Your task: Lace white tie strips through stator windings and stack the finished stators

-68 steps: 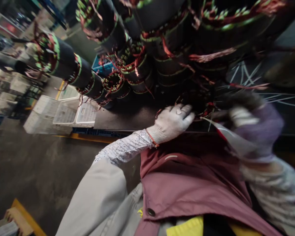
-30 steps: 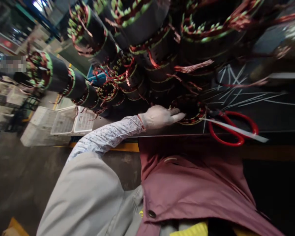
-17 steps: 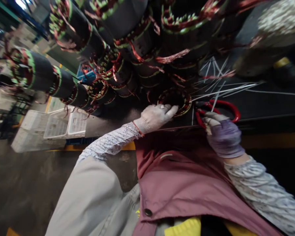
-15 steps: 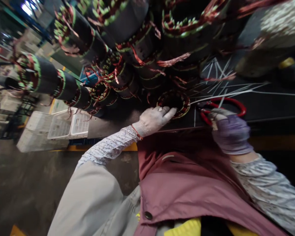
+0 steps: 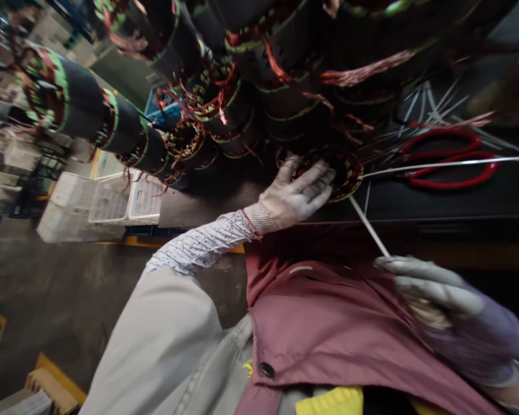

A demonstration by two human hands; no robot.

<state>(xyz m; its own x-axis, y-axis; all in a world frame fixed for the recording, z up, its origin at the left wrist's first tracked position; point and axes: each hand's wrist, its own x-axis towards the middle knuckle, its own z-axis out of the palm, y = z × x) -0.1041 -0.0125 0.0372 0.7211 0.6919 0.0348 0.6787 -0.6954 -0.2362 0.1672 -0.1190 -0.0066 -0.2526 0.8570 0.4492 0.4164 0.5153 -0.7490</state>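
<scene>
My left hand (image 5: 300, 193), in a whitish glove, grips a small motor stator (image 5: 354, 173) on the bench, with thumb and fingers over its rim and opening. A thin white tie (image 5: 368, 226) runs taut from the stator's near edge to my right hand (image 5: 432, 288). That hand, in a white and purple glove, is closed on the tie in front of the bench edge. Another white tie (image 5: 441, 165) sticks out from the stator to the right, across red-handled scissors (image 5: 454, 183) lying on the bench.
Stacked stators (image 5: 285, 109) with copper wire ends stand close behind my left hand. More stators (image 5: 82, 98) lie in a row to the left. Loose white ties (image 5: 432, 106) are scattered at the back right. White plastic crates (image 5: 108, 199) stand beyond the bench's left end.
My right hand has moved from beside the scissors toward me and right, drawing a tie taut. My left hand has shifted its fingers on the stator.
</scene>
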